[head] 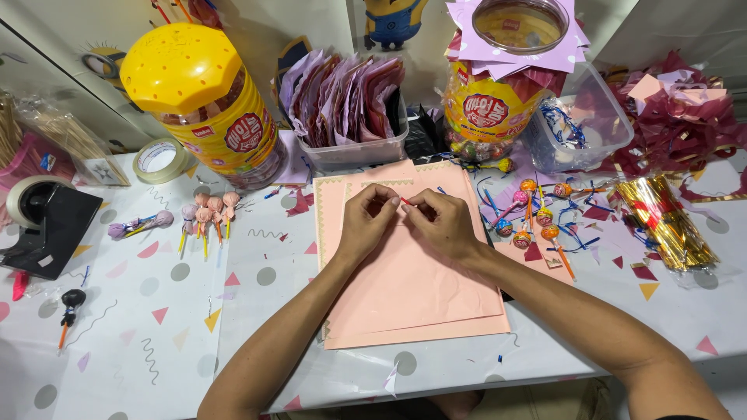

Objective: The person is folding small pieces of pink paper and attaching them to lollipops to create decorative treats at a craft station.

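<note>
Head view: your hands meet over a stack of pale pink paper sheets point(412, 288) at the middle of the surface point(156, 342). Your left hand point(366, 222) and right hand point(443, 222) are closed fingertip to fingertip, together pinching a small red stick point(405, 201) just above the top sheet. Loose wrapped lollipops point(537, 214) lie just right of the paper, with a bundle of gold twist ties point(673, 225) beyond them. Wrapped finished lollipops point(208, 211) rest to the left, near a yellow-lidded candy jar point(206, 101) and a black tape dispenser point(47, 225).
</note>
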